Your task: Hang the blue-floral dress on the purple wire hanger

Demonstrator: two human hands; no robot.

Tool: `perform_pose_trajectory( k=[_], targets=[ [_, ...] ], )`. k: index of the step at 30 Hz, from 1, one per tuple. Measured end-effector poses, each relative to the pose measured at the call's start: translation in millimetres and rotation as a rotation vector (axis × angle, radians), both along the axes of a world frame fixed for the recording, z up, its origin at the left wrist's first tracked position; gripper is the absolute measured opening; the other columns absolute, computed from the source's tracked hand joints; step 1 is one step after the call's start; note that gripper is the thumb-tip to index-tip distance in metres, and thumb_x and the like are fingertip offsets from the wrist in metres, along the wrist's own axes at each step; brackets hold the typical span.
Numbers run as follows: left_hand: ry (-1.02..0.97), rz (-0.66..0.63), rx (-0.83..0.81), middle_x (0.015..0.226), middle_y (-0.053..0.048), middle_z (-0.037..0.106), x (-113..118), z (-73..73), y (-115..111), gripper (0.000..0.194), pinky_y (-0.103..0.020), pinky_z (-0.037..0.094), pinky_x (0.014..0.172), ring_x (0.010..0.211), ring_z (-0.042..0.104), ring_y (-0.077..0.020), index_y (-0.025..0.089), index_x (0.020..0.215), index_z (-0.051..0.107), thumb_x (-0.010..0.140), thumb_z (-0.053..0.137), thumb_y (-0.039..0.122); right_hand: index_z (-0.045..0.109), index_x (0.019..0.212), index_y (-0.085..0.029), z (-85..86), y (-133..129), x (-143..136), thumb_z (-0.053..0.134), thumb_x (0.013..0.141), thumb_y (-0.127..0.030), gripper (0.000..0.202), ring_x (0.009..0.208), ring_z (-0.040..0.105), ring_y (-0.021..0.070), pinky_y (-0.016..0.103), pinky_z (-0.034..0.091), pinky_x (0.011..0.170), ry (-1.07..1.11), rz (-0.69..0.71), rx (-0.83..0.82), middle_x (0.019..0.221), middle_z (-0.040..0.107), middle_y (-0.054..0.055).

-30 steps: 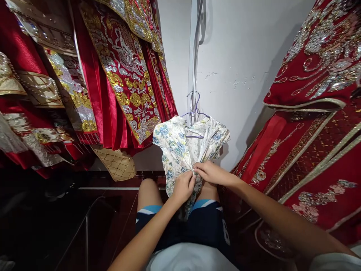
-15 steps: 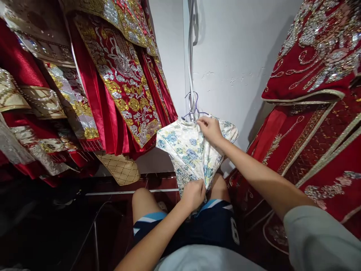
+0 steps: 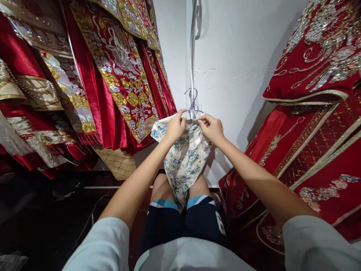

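Purple hanger (image 3: 194, 102) partly hidden; beaded red garment (image 3: 313, 71) cut off right.

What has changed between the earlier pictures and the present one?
The left grip and right grip have moved up from lower on the white, blue-flowered fabric garment to its top edge, the left one last. The red fabric panel with gold embroidery hangs unchanged.

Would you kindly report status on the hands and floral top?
Left hand and right hand pinching floral top at neckline. Top on purple hanger. Red garments either side, not in the way.
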State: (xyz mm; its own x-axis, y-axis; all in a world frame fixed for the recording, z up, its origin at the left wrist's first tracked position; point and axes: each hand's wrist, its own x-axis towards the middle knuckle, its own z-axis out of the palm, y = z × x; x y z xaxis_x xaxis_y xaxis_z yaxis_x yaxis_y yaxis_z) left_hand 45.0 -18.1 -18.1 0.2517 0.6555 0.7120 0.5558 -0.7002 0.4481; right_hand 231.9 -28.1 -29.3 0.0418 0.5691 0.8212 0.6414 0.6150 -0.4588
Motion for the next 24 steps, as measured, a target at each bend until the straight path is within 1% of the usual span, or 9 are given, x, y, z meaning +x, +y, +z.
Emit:
perform_pose_trajectory(
  k=[2, 5, 8, 13, 15, 18, 21, 22, 24],
  targets=[
    [0.127, 0.036, -0.037, 0.090, -0.008, 0.069, 2.3, 16.3, 25.6, 0.035, -0.030, 0.040, 0.071, 0.075, 0.060, -0.0215, 0.016, 0.129, 0.059, 0.097, 0.047, 0.021, 0.070, 0.087, -0.019, -5.8, 7.3, -4.2, 0.059, 0.086, -0.030, 0.015, 0.063, 0.057, 0.0163, 0.027, 0.041, 0.061, 0.024, 0.003, -0.124, 0.071, 0.067, 0.002],
    [0.365, 0.062, -0.071, 0.086, -0.010, 0.068, 4.9, 21.6, 45.8, 0.018, -0.030, 0.036, 0.064, 0.073, 0.058, -0.0222, 0.015, 0.100, 0.068, 0.094, 0.052, 0.023, 0.065, 0.076, -0.019, -18.4, 21.6, -11.1, 0.058, 0.089, -0.039, 0.024, 0.058, 0.055, 0.0160, 0.027, 0.040, 0.057, 0.084, 0.074, -0.341, 0.066, 0.065, 0.002],
    [0.430, 0.035, -0.017, 0.076, -0.007, 0.064, 5.3, 15.0, 44.5, 0.019, -0.029, 0.032, 0.062, 0.070, 0.054, -0.0212, 0.017, 0.082, 0.062, 0.095, 0.050, 0.023, 0.062, 0.082, -0.019, -26.2, 34.5, -17.9, 0.053, 0.092, -0.041, 0.026, 0.056, 0.056, 0.0143, 0.025, 0.042, 0.055, 0.234, 0.235, -0.420, 0.069, 0.067, 0.002],
    [0.378, 0.047, 0.063, 0.078, -0.007, 0.063, 9.3, 6.9, 24.9, 0.024, -0.030, 0.031, 0.062, 0.072, 0.055, -0.0210, 0.019, 0.080, 0.058, 0.098, 0.045, 0.028, 0.060, 0.071, -0.018, -19.4, 41.4, -26.2, 0.055, 0.087, -0.025, 0.018, 0.049, 0.049, 0.0096, 0.020, 0.039, 0.049, 0.438, 0.368, -0.433, 0.058, 0.060, -0.002],
    [0.277, 0.052, 0.105, 0.079, -0.006, 0.063, 12.3, 10.8, 21.0, 0.023, -0.030, 0.033, 0.065, 0.074, 0.055, -0.0204, 0.018, 0.076, 0.056, 0.097, 0.047, 0.024, 0.060, 0.064, -0.017, -20.2, 38.5, -28.8, 0.058, 0.082, -0.021, 0.019, 0.044, 0.046, 0.0084, 0.019, 0.035, 0.045, 0.488, 0.369, -0.548, 0.051, 0.057, -0.002],
    [-0.079, 0.067, 0.126, 0.078, -0.004, 0.062, 6.1, 24.1, 24.9, 0.025, -0.030, 0.038, 0.071, 0.079, 0.055, -0.0189, 0.019, 0.075, 0.055, 0.098, 0.047, 0.025, 0.059, 0.055, -0.016, -36.3, 27.0, -31.2, 0.059, 0.075, -0.017, 0.021, 0.039, 0.041, 0.0075, 0.019, 0.028, 0.039, 0.554, 0.351, -0.806, 0.045, 0.055, 0.000],
    [-0.575, 0.122, -0.055, 0.079, -0.001, 0.058, -23.8, 33.3, 38.9, 0.023, -0.027, 0.040, 0.074, 0.079, 0.052, -0.0140, 0.018, 0.077, 0.053, 0.099, 0.047, 0.022, 0.061, 0.053, -0.015, -60.5, 9.2, -28.8, 0.059, 0.071, -0.018, 0.019, 0.038, 0.039, 0.0071, 0.019, 0.024, 0.036, 0.571, 0.370, -0.927, 0.044, 0.054, 0.001],
    [-0.721, 0.139, -0.151, 0.077, 0.000, 0.055, -37.8, 32.2, 44.0, 0.023, -0.025, 0.040, 0.073, 0.076, 0.049, -0.0118, 0.018, 0.076, 0.051, 0.099, 0.045, 0.018, 0.062, 0.054, -0.015, -66.6, 3.2, -27.1, 0.059, 0.071, -0.020, 0.018, 0.039, 0.039, 0.0069, 0.019, 0.024, 0.037, 0.573, 0.385, -0.932, 0.045, 0.054, 0.000],
    [-0.847, 0.166, -0.291, 0.066, 0.003, 0.043, -65.8, 21.1, 51.4, 0.028, -0.024, 0.040, 0.070, 0.064, 0.041, -0.0090, 0.019, 0.073, 0.041, 0.099, 0.036, 0.011, 0.064, 0.056, -0.015, -73.3, -6.6, -24.7, 0.061, 0.070, -0.024, 0.017, 0.041, 0.040, 0.0068, 0.019, 0.027, 0.038, 0.588, 0.426, -0.931, 0.048, 0.054, 0.000]
  ],
)
